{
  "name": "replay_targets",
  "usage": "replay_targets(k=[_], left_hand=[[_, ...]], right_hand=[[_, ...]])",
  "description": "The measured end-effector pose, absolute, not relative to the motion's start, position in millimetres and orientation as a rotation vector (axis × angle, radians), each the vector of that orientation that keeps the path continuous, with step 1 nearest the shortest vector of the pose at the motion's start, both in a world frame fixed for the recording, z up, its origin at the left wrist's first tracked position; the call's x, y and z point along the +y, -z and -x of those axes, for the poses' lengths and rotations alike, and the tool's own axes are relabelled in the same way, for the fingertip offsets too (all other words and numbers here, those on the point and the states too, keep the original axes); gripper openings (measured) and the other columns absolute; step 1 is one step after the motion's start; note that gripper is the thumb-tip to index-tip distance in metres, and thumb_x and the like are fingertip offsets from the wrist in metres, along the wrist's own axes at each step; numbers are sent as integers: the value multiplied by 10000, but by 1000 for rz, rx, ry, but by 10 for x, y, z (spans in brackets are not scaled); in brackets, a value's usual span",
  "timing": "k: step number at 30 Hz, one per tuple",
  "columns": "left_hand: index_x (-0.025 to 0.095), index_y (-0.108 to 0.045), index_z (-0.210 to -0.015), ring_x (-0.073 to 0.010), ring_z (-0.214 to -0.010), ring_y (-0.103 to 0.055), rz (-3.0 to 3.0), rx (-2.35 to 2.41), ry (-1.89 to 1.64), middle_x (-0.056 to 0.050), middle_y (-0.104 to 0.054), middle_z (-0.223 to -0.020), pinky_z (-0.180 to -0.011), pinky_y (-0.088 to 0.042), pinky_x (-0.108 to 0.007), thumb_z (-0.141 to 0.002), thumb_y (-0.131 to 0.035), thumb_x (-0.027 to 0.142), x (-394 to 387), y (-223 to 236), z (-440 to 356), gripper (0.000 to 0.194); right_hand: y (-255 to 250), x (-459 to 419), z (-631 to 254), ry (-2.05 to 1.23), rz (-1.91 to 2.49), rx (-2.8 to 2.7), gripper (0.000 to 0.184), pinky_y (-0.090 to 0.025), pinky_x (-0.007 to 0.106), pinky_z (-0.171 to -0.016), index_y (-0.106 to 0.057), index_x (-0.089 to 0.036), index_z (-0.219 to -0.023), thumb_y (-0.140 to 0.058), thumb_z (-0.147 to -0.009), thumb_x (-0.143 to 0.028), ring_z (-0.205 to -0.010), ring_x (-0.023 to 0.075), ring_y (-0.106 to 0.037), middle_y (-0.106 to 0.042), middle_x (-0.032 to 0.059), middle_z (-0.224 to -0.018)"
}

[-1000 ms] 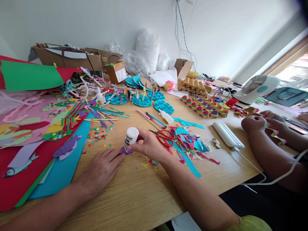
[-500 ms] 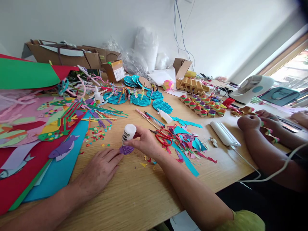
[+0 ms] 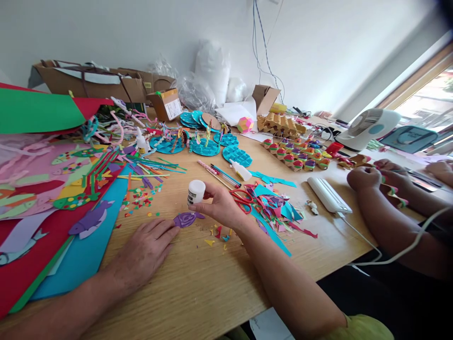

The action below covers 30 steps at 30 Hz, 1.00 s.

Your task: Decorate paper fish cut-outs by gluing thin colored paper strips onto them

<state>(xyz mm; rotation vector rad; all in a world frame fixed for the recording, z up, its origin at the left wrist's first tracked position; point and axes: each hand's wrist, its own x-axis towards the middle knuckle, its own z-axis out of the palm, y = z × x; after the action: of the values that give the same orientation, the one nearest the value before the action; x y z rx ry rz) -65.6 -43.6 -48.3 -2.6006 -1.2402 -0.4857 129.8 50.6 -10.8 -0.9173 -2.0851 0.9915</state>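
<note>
My right hand (image 3: 220, 206) grips a small white glue bottle (image 3: 196, 192), held upside down a little above the wooden table (image 3: 198, 283). Under the bottle lies a purple paper fish (image 3: 186, 219). My left hand (image 3: 145, 252) rests flat on the table, fingers stretched out, its fingertips touching the fish's left end. Red-handled scissors (image 3: 244, 198) lie just right of my right hand.
Sheets of blue, red and green paper (image 3: 71, 255) with cut-out fish cover the left. A heap of paper scraps (image 3: 279, 212) lies to the right. Another person's hands (image 3: 375, 177) work at the right, near a white fan (image 3: 368, 127) and a white power bank (image 3: 328, 195).
My right hand has lifted the glue bottle up and slightly right, off the purple fish, which now lies uncovered. My left hand stays flat beside it.
</note>
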Motion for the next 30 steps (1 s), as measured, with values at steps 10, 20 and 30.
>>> replay_targets(k=[10,20,30], left_hand=[[160,-610,-1040,-211,-944,-596,2606,-1295,465,-73,-652,-1042,-824,-496,-366,-882,-323,219,-436,500,669,334],[144,-602,-1029,-213,-919,-596,2585,-1254,499,-80,-652,-1018,-792,-506,-379,-881,-325,202,-446,492,660,319],[171,-594,-1054,-215,-959,-574,2661,-1353,527,-70,-639,-1050,-838,-476,-383,-869,-355,215,-448,514,669,305]], right_hand=[[39,475,-1337,-1024,905,-2095,241,-411,251,-682,-602,-140,-850,-681,-681,-293,-719,127,-532,-611,-2,-778],[70,406,-1252,-1082,843,-2092,254,-425,249,-680,-603,-135,-885,-690,-669,-236,-739,132,-546,-613,8,-805],[52,387,-1193,-1063,869,-2084,234,-421,248,-665,-590,-136,-848,-686,-671,-255,-722,131,-536,-600,8,-776]])
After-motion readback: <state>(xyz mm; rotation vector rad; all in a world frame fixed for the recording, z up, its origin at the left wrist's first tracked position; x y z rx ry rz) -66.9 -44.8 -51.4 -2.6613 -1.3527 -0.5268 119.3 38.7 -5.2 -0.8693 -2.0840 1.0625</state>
